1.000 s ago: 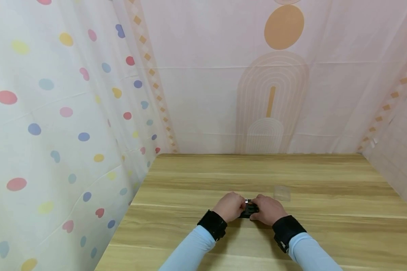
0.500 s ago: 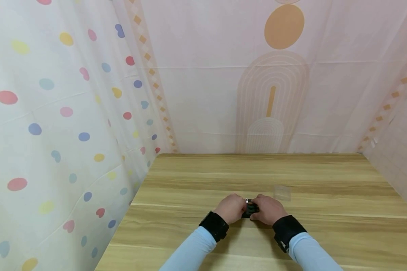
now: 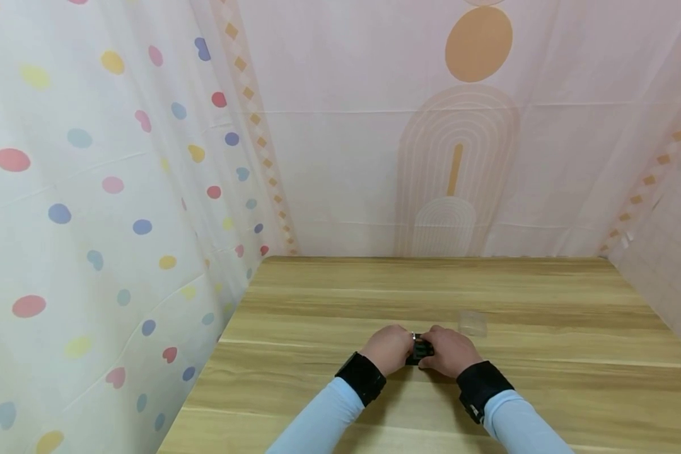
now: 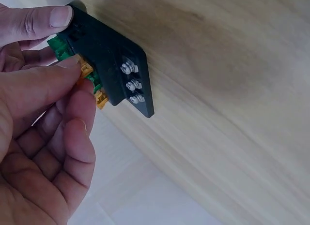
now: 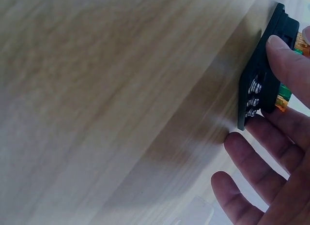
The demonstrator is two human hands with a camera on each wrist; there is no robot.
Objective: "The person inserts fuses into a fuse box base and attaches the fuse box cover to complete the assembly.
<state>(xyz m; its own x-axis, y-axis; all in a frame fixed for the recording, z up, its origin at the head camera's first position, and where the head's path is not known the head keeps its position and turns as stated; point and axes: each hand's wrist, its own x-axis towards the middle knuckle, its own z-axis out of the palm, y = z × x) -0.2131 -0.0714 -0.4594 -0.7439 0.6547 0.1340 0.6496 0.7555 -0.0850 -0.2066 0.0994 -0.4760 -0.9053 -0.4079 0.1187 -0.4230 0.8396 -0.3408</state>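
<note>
A black fuse box (image 4: 109,55) with several orange and green blade fuses and a row of screw terminals (image 4: 131,77) is between my two hands at the table. My left hand (image 3: 387,350) pinches an orange blade fuse (image 4: 87,67) at the box's fuse row between thumb and forefinger, its other fingers curled. From the opposite side my right hand (image 3: 451,352) holds the box, thumb (image 5: 286,60) on the black body and fingers at its other edge. In the head view the hands hide much of the box.
The wood-grain table (image 3: 318,296) bears a small clear plastic cover (image 3: 473,323) just beyond my right hand. A dotted curtain (image 3: 119,252) hangs at the left and a pink patterned one (image 3: 340,176) behind the table's back edge.
My left hand and wrist have shifted slightly to the right, covering a little more of the fuse box. The right hand keeps its place, and the clear cover has not moved.
</note>
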